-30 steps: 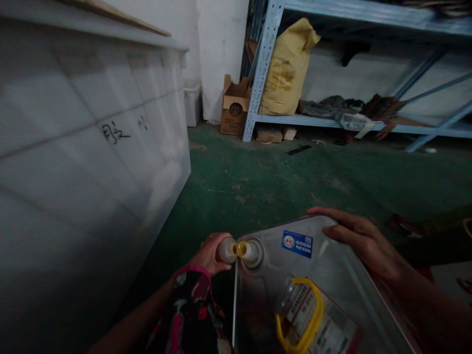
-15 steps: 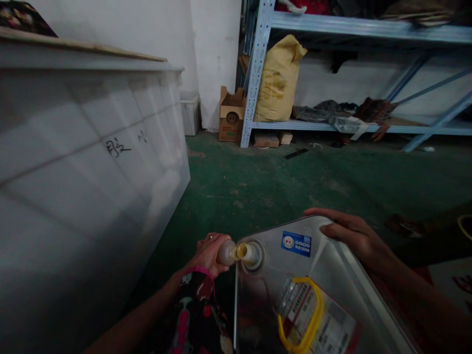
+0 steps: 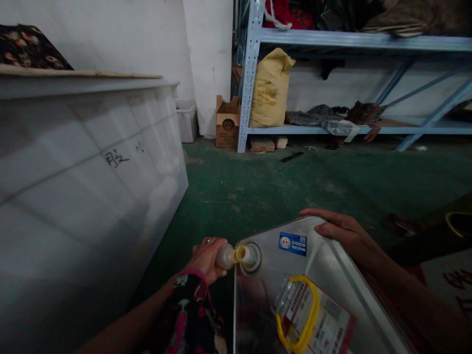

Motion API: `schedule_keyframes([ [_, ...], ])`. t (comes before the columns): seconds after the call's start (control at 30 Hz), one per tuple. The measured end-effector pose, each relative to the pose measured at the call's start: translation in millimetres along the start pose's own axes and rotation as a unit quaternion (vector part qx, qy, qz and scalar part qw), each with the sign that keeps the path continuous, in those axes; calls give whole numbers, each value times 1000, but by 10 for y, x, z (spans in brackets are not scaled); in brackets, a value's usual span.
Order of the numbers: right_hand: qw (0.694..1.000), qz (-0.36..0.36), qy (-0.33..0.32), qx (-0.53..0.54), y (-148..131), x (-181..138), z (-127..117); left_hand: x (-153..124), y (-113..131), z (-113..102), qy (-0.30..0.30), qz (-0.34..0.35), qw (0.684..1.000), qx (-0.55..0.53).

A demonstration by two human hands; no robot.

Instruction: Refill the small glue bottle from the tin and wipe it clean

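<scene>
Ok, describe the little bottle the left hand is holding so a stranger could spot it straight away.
Start at the big shiny metal can tilted at the bottom of the view, steadied by the right hand. At its round spout, the left hand holds a small bottle. It alone is translucent, with yellowish liquid at its neck.

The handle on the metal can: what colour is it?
Yellow. The handle on the metal can shows best in the head view.
</scene>
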State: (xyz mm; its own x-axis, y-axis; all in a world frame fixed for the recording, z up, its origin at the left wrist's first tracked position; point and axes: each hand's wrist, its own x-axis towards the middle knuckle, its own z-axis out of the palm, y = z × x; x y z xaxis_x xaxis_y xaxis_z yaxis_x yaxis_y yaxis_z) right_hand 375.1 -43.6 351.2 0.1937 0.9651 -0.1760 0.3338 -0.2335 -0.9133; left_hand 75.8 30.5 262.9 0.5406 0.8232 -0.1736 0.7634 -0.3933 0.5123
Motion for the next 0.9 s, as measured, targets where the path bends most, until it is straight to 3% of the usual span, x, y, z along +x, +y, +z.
schedule_keyframes([
  [0.53, 1000, -9, 3, -17, -40, -11, -17, -120, 177, -176, -27, -21, 999, 39],
  [0.9, 1000, -15, -1, -11, -53, -28, -57, -172, 255, -149, -42, 22, 999, 11],
])
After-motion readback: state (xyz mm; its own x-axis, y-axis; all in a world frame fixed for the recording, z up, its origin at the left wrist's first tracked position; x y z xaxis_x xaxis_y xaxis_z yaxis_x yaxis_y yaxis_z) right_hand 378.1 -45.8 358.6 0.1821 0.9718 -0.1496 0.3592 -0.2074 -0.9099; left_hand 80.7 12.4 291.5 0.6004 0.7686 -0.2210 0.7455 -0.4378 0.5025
